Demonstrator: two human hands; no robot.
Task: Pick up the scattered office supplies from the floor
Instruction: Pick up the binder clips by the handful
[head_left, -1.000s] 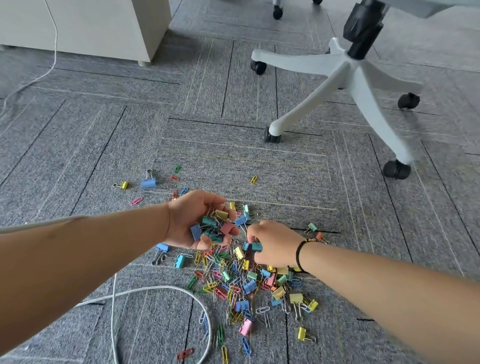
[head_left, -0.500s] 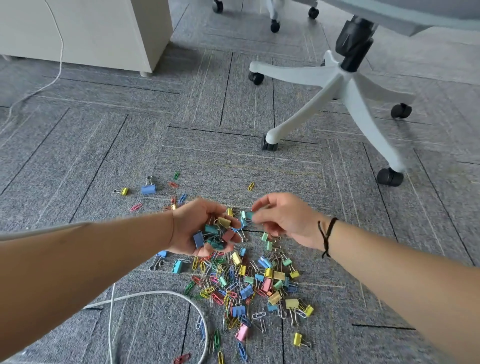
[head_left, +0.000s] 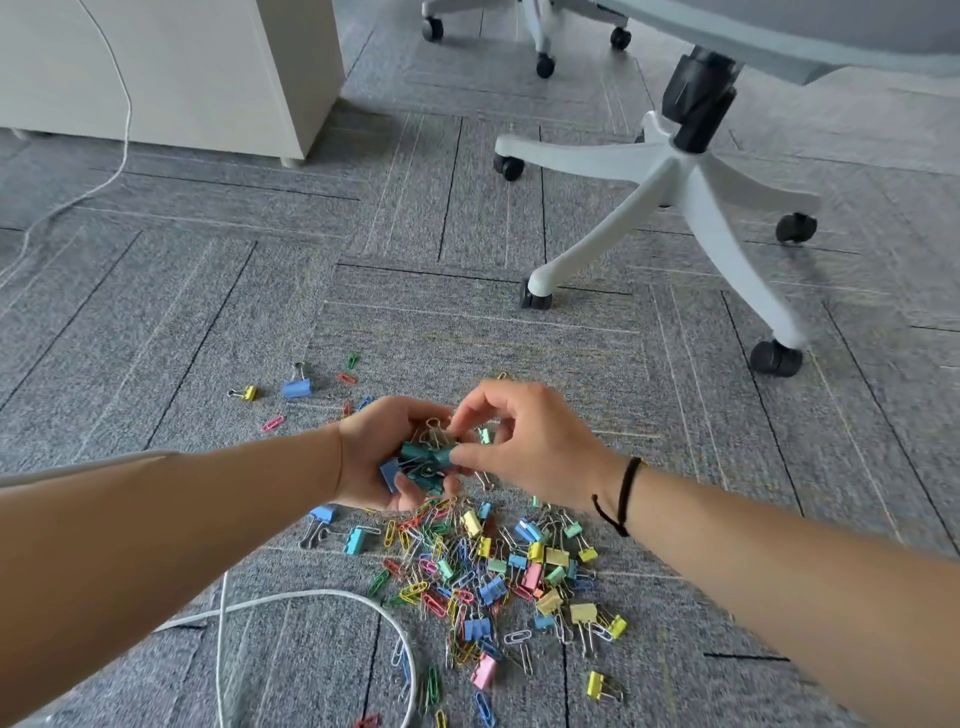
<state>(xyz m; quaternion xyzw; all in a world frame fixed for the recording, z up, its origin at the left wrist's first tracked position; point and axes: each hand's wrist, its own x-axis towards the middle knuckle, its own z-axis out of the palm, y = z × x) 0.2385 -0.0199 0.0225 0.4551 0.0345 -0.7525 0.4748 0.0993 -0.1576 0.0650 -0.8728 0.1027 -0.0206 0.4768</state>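
From the head view, the left hand (head_left: 382, 462) sat just left of the frame's centre, palm up and cupped, its fingers curled round a bunch of binder clips (head_left: 426, 462), mostly dark green with one blue at the lower edge. The right hand (head_left: 524, 447) met it from the right, thumb and fingertips pinching at the same bunch; a small light green clip (head_left: 484, 435) showed between its fingers. A black band (head_left: 621, 493) circled the right wrist.

Below the hands, in the lower middle of the frame, a pile of clips (head_left: 498, 577) in yellow, blue, green, pink and red lay on the grey carpet (head_left: 467, 332), binder clips mixed with paper clips. A few strays lay left of the hands: a blue binder clip (head_left: 297, 387), a small yellow one (head_left: 248, 393) and a pink paper clip (head_left: 272, 423). Two more blue clips (head_left: 340, 530) lay just under the left wrist.

A white cable (head_left: 322, 597) looped across the lower left. A white cabinet (head_left: 171, 73) filled the upper left, and a chair base (head_left: 691, 208) with black castors stood at the upper right.
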